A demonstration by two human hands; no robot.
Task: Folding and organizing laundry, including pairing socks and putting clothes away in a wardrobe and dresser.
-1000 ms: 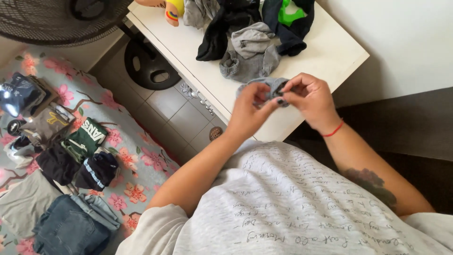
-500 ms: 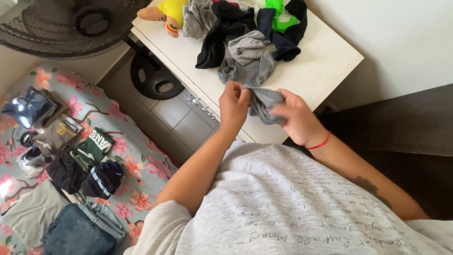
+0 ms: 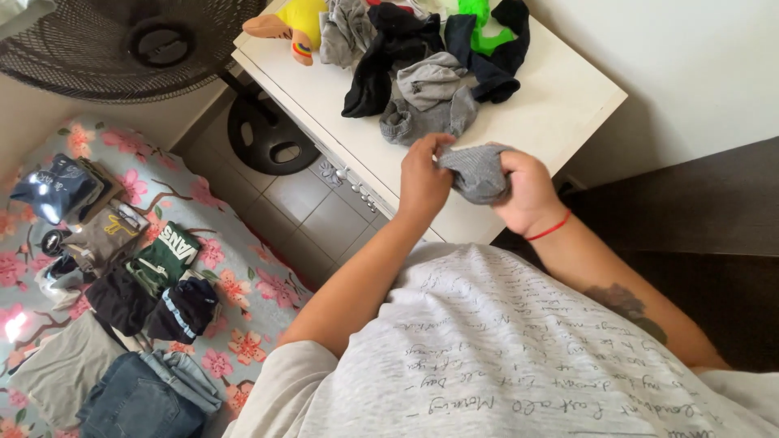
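Above near edge of white tabletop (image 3: 560, 97): left hand (image 3: 422, 182) and right hand (image 3: 523, 191) both closed on balled grey sock (image 3: 479, 172), held clear of tabletop. Sock pile (image 3: 426, 69) on tabletop, beyond hands.

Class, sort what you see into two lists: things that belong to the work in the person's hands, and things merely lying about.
In the work:
left hand
right hand
grey sock, gripped by both
sock pile on the white table

Lying about:
fan
toy
folded clothes
jeans
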